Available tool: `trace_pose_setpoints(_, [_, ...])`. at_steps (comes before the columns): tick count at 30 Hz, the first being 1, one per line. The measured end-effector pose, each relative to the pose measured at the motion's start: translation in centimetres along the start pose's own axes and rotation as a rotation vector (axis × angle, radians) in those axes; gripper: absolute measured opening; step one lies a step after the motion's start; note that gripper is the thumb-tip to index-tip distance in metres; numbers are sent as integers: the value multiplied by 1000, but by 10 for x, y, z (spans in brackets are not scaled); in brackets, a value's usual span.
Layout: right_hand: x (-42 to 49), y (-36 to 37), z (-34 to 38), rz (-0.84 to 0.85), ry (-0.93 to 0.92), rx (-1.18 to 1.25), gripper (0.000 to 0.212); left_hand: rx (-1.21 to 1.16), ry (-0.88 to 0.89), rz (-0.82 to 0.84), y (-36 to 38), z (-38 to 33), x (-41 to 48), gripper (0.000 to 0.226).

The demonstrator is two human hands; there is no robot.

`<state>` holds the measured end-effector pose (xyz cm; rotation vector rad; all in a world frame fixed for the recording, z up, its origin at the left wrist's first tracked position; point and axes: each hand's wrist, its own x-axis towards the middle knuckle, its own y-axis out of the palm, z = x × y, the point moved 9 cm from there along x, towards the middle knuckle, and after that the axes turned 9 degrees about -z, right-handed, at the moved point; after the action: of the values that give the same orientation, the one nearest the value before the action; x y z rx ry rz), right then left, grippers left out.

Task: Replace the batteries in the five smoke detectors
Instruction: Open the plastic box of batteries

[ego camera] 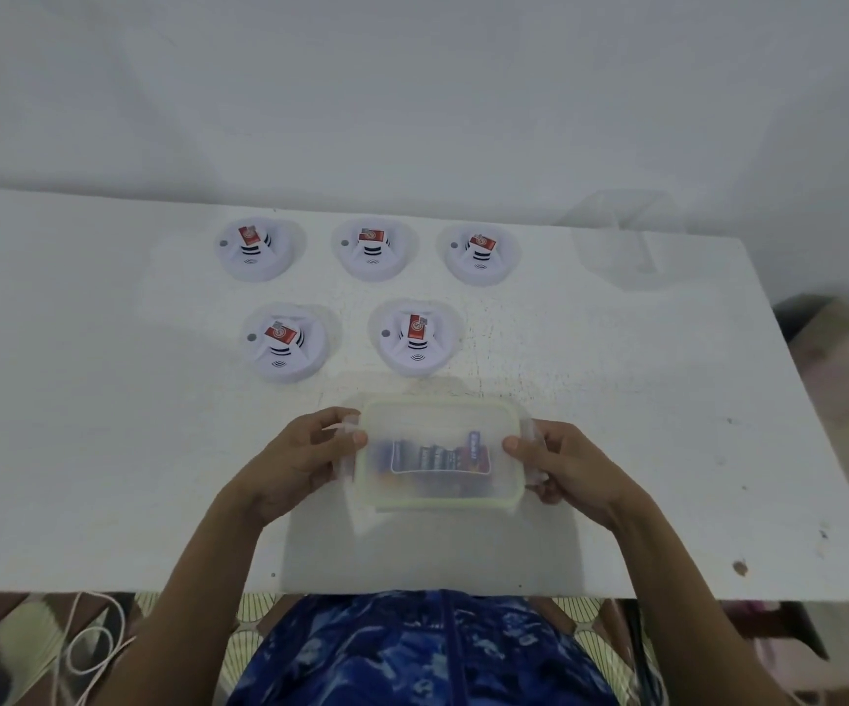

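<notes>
Blue-patterned clothing (412, 654) fills the view just below the tabletop's (106, 400) near edge, with a pale cable (91, 649) looped on the floor to the left. Over the middle of the near edge, both hands hold a cloudy plastic box (437, 404) by its short ends. The left hand (300, 461) grips the left end with fingers curled at the side clip and thumb on the lid. The right hand (565, 466) grips the right end the same way. The lid is on, and through it several batteries (437, 457) show, lying side by side with dark and purple wrappers. Beyond the box sit five white detectors. Two are in the nearer row (284, 341) (415, 336) and three towards the far edge (254, 249) (372, 248) (481, 253), each carrying a small red-labelled block on top. Near the far right corner stands a clear tub (616, 236); I cannot tell what is inside it.
</notes>
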<state>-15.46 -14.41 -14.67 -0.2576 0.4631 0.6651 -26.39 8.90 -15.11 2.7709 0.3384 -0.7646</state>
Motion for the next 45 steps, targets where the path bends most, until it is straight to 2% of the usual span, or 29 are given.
trace_pose_setpoints(3, [-3, -1, -1, -19, -8, -5, 56, 48, 0, -42, -4, -2, 0, 75])
trace_pose_setpoints(7, [-5, -3, 4, -57, 15, -13, 39, 214, -78, -7, -3, 4, -8, 72])
trace_pose_setpoints(10, [-3, -3, 15, -75, -34, -32, 52, 259, -188, 52, 2, 12, -15, 81])
trace_pose_setpoints(12, [-2, 0, 24, -71, -76, -75, 59, 232, -205, 68, 6, 11, -16, 77])
trace_pose_setpoints(15, [1, 4, 30, -49, -96, -120, 63, 196, -148, -3, 2, -1, -13, 55])
trace_pose_setpoints(17, [2, 4, 29, -21, -77, -170, 67, 154, -102, -47, -2, -9, -10, 51])
trace_pose_setpoints(21, [2, 4, 20, 25, -3, -304, 58, 1, 27, -71, -13, -20, -3, 77])
trace_pose_setpoints(25, [-4, 20, 13, 76, 26, -260, 41, -270, 158, -56, -2, -25, 3, 77])
trace_pose_setpoints(28, [-5, 27, 10, 73, 41, -241, 36, -110, 162, -77, 13, -16, 4, 53])
trace_pose_setpoints(30, [-5, 30, 9, 114, 67, -226, 38, 9, 102, -76, 19, -9, 4, 43])
trace_pose_setpoints(34, [-3, 35, 6, 175, 104, -196, 42, 130, -27, -72, 16, -3, 4, 38])
trace_pose_setpoints(39, [2, 36, 0, 227, 151, -103, 55, 254, -69, -30, 14, -1, 3, 44])
trace_pose_setpoints(41, [2, 36, -2, 260, 182, -32, 48, 247, -68, 7, 11, -1, 3, 37])
trace_pose_setpoints(43, [5, 35, -3, 265, 185, 32, 30, 227, -76, 46, 10, 0, 3, 31])
trace_pose_setpoints(45, [7, 35, -3, 264, 174, 98, 23, 215, -87, 65, 9, 2, 4, 36])
